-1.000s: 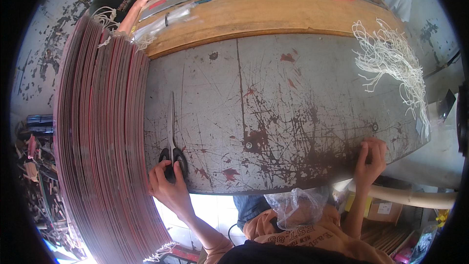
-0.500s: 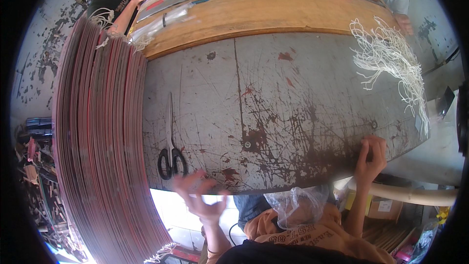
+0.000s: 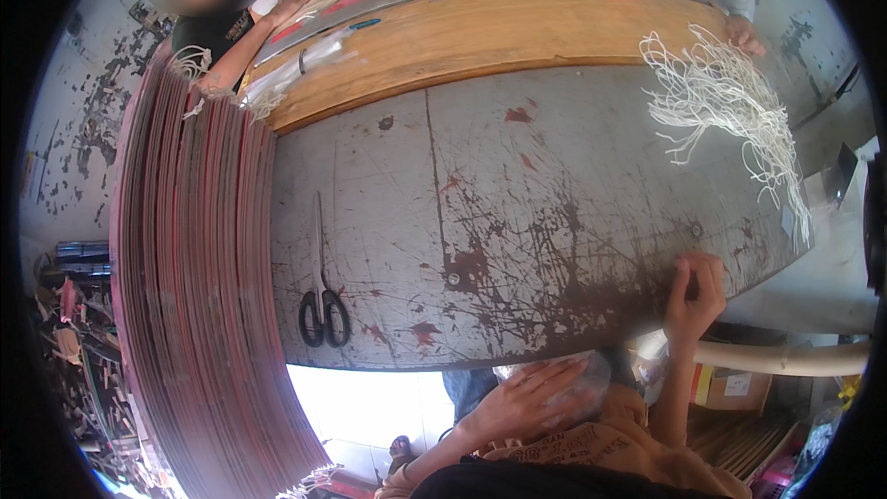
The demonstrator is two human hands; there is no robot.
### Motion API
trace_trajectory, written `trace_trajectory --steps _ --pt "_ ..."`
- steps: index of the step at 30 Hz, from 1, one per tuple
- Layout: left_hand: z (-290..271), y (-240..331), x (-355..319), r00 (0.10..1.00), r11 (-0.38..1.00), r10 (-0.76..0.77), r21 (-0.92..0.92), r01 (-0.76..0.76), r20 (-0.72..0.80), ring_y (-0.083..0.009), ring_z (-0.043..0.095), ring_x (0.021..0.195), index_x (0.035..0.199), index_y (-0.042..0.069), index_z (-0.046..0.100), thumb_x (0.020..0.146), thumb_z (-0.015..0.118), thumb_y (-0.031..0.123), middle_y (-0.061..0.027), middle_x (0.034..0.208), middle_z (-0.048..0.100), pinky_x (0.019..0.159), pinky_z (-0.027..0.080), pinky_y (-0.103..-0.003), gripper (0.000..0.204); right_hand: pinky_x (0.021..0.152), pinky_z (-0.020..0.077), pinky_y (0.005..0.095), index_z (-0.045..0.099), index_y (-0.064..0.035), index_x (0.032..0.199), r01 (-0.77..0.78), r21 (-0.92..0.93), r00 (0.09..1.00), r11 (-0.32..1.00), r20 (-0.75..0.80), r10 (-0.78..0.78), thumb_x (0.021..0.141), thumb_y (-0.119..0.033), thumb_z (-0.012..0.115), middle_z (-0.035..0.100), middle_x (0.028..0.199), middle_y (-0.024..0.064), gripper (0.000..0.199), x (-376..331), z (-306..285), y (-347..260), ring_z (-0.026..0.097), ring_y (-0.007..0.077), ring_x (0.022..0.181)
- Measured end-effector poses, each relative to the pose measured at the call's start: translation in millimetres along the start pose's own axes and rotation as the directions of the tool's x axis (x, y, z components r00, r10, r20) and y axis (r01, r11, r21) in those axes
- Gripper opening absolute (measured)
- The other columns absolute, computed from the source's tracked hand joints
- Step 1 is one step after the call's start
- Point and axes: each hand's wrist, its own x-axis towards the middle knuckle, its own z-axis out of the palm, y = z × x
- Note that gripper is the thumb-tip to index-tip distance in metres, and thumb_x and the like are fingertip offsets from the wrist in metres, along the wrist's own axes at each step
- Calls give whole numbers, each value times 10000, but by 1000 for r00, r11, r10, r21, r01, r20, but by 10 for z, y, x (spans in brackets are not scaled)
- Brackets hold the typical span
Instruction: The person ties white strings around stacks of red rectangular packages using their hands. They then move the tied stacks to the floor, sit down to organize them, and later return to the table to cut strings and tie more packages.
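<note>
Over my lap, my left hand lies with its fingers stretched across a crumpled clear plastic bag. My right hand rests at the near right edge of the scratched grey tabletop. Its thumb and fingers are curled together, and nothing shows between them. Scissors with black handles lie on the left of the tabletop, blades pointing away from me. Beside them rises a tall stack of reddish-grey boards with white cord ends at its far and near ends.
A bundle of white cords hangs over the right end of the table. Beyond the grey top is a wooden table with a plastic-wrapped roll. Two people work at its far side. A cardboard box stands below at the right.
My left hand has moved from near the scissors down to the plastic bag in my lap. The right hand stays at the table edge. The view has shifted slightly.
</note>
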Motion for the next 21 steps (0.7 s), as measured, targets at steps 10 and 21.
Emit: trace_trajectory --steps 10,21 --pt "336 -65 -12 979 969 5 245 45 -202 -100 527 998 1151 238 564 749 593 191 36 1081 560 889 386 -262 405 684 424 338 552 1 764 50 -24 999 998 12 -50 741 23 544 579 826 125 33 -7 -10 11 541 279 764" --pt "321 -166 149 848 984 52 -119 -134 -528 -166 566 579 785 80 596 600 630 81 -21 683 559 478 440 -265 188 739 411 420 537 -106 976 525 342 810 780 80 -581 762 -392 630 554 978 126 369 -700 -248 296 554 259 799"
